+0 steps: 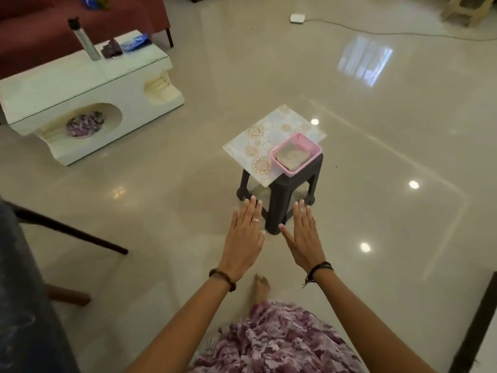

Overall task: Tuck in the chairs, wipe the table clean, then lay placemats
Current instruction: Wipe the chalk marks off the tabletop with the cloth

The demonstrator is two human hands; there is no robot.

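Glossy tiled floor (349, 90), left hand (246, 238), right hand (304, 238) flat, empty

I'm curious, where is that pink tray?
Centre of the head view: the pink tray sits on a patterned placemat atop the dark stool.

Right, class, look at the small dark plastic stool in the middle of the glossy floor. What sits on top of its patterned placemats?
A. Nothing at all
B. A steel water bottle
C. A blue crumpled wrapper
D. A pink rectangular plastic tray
D: a pink rectangular plastic tray rests on the pale patterned placemats that lie across the small dark plastic stool, at the placemats' right-hand side.
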